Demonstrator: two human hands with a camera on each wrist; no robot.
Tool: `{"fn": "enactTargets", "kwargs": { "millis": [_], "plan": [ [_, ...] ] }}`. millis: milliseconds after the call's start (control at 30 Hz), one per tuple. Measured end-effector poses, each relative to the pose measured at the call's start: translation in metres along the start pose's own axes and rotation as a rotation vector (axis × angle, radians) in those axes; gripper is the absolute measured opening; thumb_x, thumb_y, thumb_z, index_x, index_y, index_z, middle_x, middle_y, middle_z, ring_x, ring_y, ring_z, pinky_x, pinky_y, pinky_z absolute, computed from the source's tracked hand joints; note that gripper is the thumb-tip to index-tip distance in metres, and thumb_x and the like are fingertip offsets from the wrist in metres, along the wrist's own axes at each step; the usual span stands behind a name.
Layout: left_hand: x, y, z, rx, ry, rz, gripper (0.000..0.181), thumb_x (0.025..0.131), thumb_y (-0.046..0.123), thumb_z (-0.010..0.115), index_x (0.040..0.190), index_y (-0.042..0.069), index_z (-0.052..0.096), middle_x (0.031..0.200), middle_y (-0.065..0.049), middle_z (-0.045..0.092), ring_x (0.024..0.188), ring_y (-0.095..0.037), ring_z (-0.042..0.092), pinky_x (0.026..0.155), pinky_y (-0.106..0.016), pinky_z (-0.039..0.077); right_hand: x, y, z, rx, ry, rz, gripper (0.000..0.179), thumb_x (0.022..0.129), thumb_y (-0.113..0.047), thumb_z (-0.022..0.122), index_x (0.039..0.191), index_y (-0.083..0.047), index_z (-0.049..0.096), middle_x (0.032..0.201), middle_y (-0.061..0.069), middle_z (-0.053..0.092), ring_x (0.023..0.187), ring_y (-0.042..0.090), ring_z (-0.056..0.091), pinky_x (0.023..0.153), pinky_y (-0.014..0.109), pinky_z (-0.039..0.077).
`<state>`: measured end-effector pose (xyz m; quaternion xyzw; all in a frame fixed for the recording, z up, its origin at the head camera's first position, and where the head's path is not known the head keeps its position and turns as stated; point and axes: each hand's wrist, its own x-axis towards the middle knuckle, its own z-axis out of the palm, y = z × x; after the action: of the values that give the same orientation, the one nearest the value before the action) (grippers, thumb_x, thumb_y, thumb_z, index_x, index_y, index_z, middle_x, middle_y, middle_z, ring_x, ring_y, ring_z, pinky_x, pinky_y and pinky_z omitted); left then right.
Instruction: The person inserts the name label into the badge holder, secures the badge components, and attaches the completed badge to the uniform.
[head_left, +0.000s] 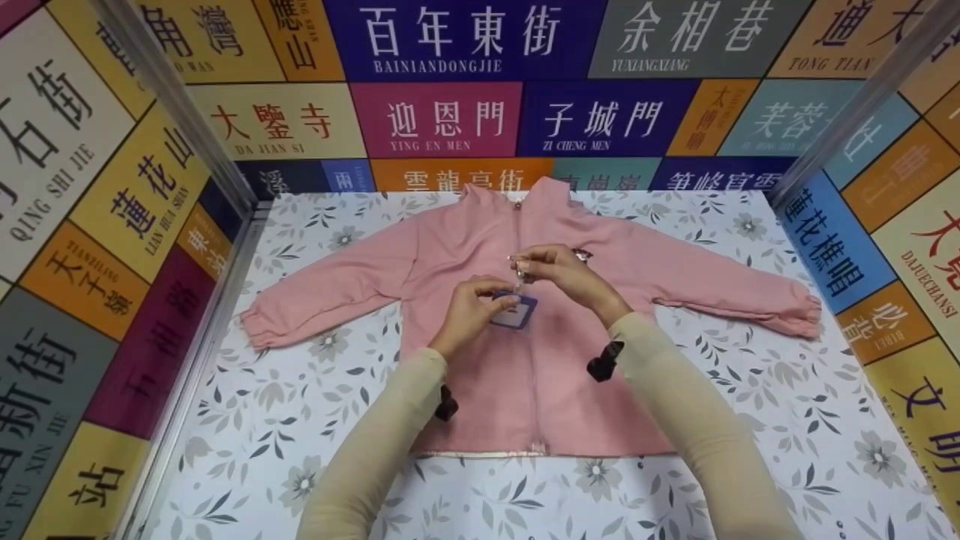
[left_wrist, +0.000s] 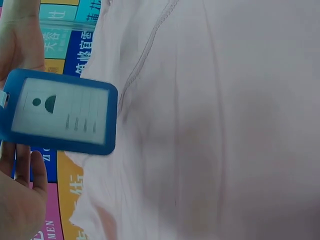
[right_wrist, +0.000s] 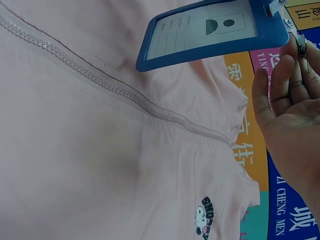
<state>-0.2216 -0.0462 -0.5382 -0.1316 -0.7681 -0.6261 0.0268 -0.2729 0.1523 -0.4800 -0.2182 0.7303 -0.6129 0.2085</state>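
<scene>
A blue-framed badge holder [head_left: 513, 310] with a white card hangs over the front of a pink zip-up jacket [head_left: 480, 390]. My left hand [head_left: 472, 309] grips the badge holder near its upper left corner, thumb at the edge. Just above, my right hand [head_left: 559, 271] pinches the small metal clip [right_wrist: 301, 46] joined to the badge's top. The card's printed side shows in the left wrist view, where the badge [left_wrist: 62, 112] partly covers the fingers. Below the clip, the jacket's zipper [right_wrist: 120, 90] runs closed along the front.
The jacket lies flat, both sleeves [head_left: 337, 281] spread, on a white floral tabletop [head_left: 300, 420]. A small cartoon print [right_wrist: 201, 220] sits on its chest. Colourful panelled walls [head_left: 442, 120] stand at the back and both sides, with metal posts [head_left: 187, 120] at the corners.
</scene>
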Motion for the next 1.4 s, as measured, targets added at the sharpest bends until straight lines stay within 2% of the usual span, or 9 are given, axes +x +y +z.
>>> {"fn": "enactTargets", "kwargs": {
  "millis": [133,367,600,700,767,1000,1233,1367,1400],
  "plan": [
    [0.001,0.001,0.004,-0.006,0.027,-0.001,0.020,0.083,0.021,0.079,0.099,0.008,0.079,0.098,-0.008,0.076,0.096,-0.018,0.066,0.084,-0.033,0.058,0.000,0.000,0.002,0.013,0.000,0.001,0.028,0.099,-0.008,0.057,0.121,0.006,0.065,0.095,-0.009,0.073,0.086,0.007,0.066,0.088,0.026,0.055],
    [0.002,0.000,0.007,0.002,0.089,-0.010,0.013,0.084,0.017,0.078,0.092,0.007,0.079,0.092,-0.011,0.076,0.084,-0.009,0.062,0.082,-0.034,0.056,0.000,0.000,0.003,0.011,0.031,-0.005,0.027,0.097,-0.008,0.060,0.118,0.008,0.066,0.101,0.000,0.074,0.087,0.011,0.065,0.089,0.030,0.055],
    [0.003,-0.001,0.009,0.022,0.108,-0.001,0.011,0.085,0.016,0.078,0.088,0.006,0.079,0.088,-0.010,0.076,0.079,-0.006,0.060,0.075,-0.019,0.050,0.001,0.002,0.005,0.012,0.033,-0.033,0.032,0.097,-0.006,0.059,0.121,0.015,0.061,0.096,-0.011,0.073,0.085,0.007,0.065,0.085,0.024,0.054],
    [0.003,-0.002,0.009,0.007,0.108,-0.004,0.014,0.086,0.020,0.077,0.088,0.006,0.079,0.087,-0.011,0.076,0.079,-0.006,0.060,0.074,-0.018,0.049,0.001,0.002,0.006,0.003,0.036,-0.042,0.032,0.097,-0.007,0.060,0.120,0.015,0.061,0.095,-0.011,0.073,0.085,0.006,0.064,0.083,0.023,0.054],
    [0.003,-0.002,0.009,-0.007,0.112,-0.009,0.015,0.086,0.022,0.077,0.088,0.006,0.079,0.087,-0.012,0.076,0.079,-0.007,0.060,0.075,-0.020,0.048,0.001,0.002,0.007,-0.003,0.043,-0.042,0.031,0.097,-0.008,0.060,0.120,0.014,0.062,0.098,-0.008,0.074,0.086,0.006,0.065,0.084,0.023,0.054],
    [0.003,-0.004,0.008,-0.004,0.106,0.006,0.014,0.087,0.019,0.075,0.086,0.006,0.078,0.086,-0.011,0.075,0.078,-0.006,0.060,0.077,-0.028,0.051,0.005,0.013,0.008,-0.015,0.061,-0.045,0.032,0.097,-0.008,0.061,0.121,0.012,0.063,0.113,0.023,0.069,0.088,0.007,0.066,0.085,0.025,0.054],
    [0.000,-0.002,0.007,-0.007,0.115,0.041,0.014,0.087,0.015,0.075,0.087,0.002,0.078,0.084,-0.016,0.075,0.077,-0.009,0.058,0.082,-0.047,0.052,0.011,0.033,0.005,-0.028,0.080,-0.053,0.029,0.096,-0.018,0.065,0.118,0.001,0.069,0.109,0.009,0.073,0.092,0.009,0.066,0.085,0.025,0.054],
    [0.000,-0.002,0.009,-0.001,0.130,0.006,0.014,0.087,0.017,0.076,0.088,0.003,0.079,0.086,-0.015,0.076,0.078,-0.009,0.059,0.078,-0.032,0.053,0.011,0.034,0.007,-0.008,0.107,-0.044,0.030,0.095,-0.021,0.066,0.117,-0.001,0.070,0.110,0.004,0.074,0.095,0.010,0.067,0.088,0.026,0.055],
    [0.002,-0.007,0.010,0.004,0.139,0.000,0.013,0.086,0.018,0.076,0.088,0.005,0.079,0.086,-0.012,0.077,0.077,-0.008,0.060,0.075,-0.026,0.052,0.011,0.035,0.008,0.001,0.117,-0.044,0.030,0.095,-0.020,0.066,0.118,0.000,0.070,0.109,-0.001,0.074,0.095,0.010,0.067,0.088,0.025,0.055]
  ]
}}
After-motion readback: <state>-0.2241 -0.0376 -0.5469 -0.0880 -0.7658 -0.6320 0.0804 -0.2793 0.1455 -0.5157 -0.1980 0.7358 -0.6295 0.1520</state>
